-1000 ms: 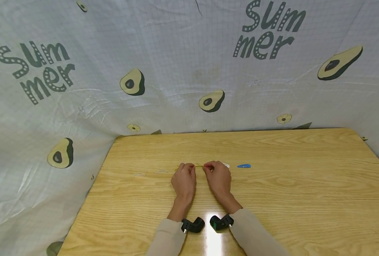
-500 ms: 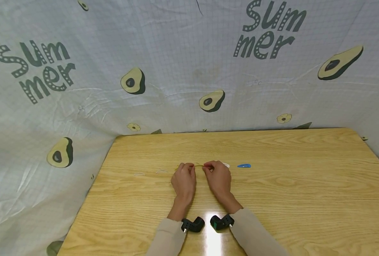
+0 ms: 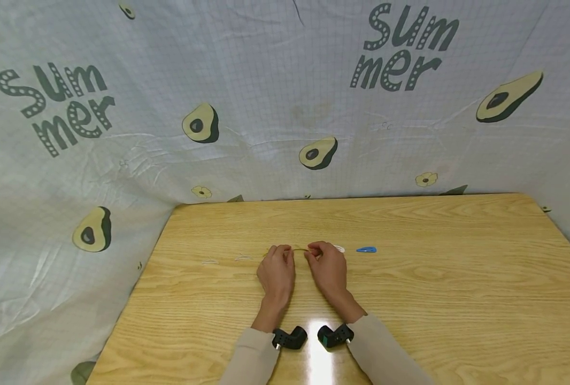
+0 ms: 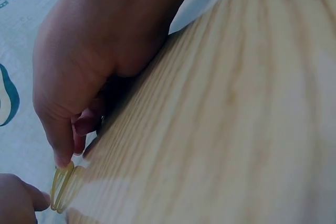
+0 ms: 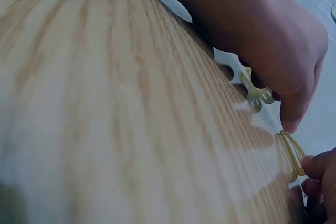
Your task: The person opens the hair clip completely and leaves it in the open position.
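Observation:
A yellow snap hair clip (image 3: 300,249) spans the gap between my two hands, close above the table. My left hand (image 3: 276,272) pinches its left end between thumb and fingers. At the other end, my right hand (image 3: 330,267) pinches the tip with thumb and index finger. The right wrist view shows two strips of the hair clip (image 5: 292,153) standing slightly apart, with a gap between them. The left wrist view has the hair clip (image 4: 62,188) between the fingertips of both hands. The fingers cover both of its ends.
Left of my hands lie two pale, thin clips (image 3: 210,262). A yellow piece (image 3: 266,254) peeks out beside my left hand. A white clip (image 3: 339,248) is partly hidden behind my right hand, with a blue snap clip (image 3: 366,249) farther right. Patterned cloth (image 3: 256,160) hangs behind the table.
Both hands stay nearly in place. The yellow hair clip between them looks slightly more arched, and the right fingertips have shifted a little.

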### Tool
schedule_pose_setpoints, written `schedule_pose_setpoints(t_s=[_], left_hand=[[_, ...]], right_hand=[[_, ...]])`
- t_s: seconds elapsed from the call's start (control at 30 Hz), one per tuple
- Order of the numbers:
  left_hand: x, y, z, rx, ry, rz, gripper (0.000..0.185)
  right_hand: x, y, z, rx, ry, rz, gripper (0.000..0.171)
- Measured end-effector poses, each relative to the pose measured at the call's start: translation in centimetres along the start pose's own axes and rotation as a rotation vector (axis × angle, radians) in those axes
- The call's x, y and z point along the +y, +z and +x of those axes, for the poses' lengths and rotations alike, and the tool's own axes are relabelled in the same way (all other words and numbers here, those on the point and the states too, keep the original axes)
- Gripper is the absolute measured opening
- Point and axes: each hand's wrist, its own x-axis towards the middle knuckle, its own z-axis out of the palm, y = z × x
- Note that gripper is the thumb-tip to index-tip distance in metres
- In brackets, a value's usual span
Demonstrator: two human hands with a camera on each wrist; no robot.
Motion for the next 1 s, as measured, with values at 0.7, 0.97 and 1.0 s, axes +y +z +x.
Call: schedule_pose_setpoints(t_s=[0.7, 0.97, 1.0], left_hand=[[0.7, -1.3, -0.7, -0.059, 0.020, -0.264, 0.010], [2.2, -1.1, -1.2, -0.145, 0.029, -0.415, 0.013], [2.4, -1.0, -1.3, -0.154, 0.027, -0.422, 0.013]], right_hand=[[0.4, -3.6, -0.4, -0.113, 0.006, 0.182, 0.018], [1.1, -5.6, -0.6, -0.089, 0.032, 0.160, 0.019], [1.3, -5.7, -0.6, -0.082, 0.035, 0.161, 0.019]])
